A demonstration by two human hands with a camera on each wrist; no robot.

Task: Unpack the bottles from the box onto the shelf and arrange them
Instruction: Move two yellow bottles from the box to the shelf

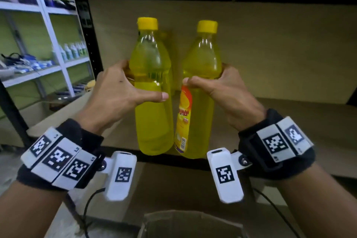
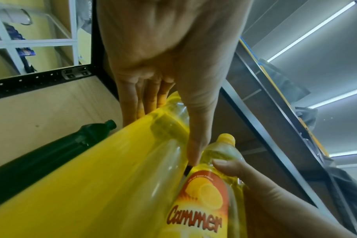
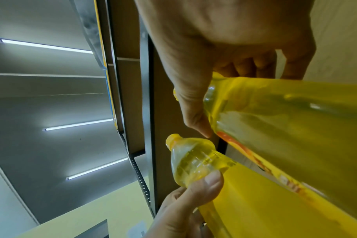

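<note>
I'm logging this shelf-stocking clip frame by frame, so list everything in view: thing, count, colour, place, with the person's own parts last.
yellow bottles: two, clear with yellow liquid and yellow caps, held upright side by side before the shelf; the right one shows an orange label.
dark green bottle: one, standing on the shelf, seen in the left wrist view.
shelf: one, tan boards on a black frame, ahead.
cardboard box: one, brown, open, below the hands.
white rack: one, far left, holding blurred goods.
ceiling lights: several white strips, overhead.
wrist cameras: two, white, on black marker bands.
left hand: grips the left bottle.
right hand: grips the right bottle.
</note>
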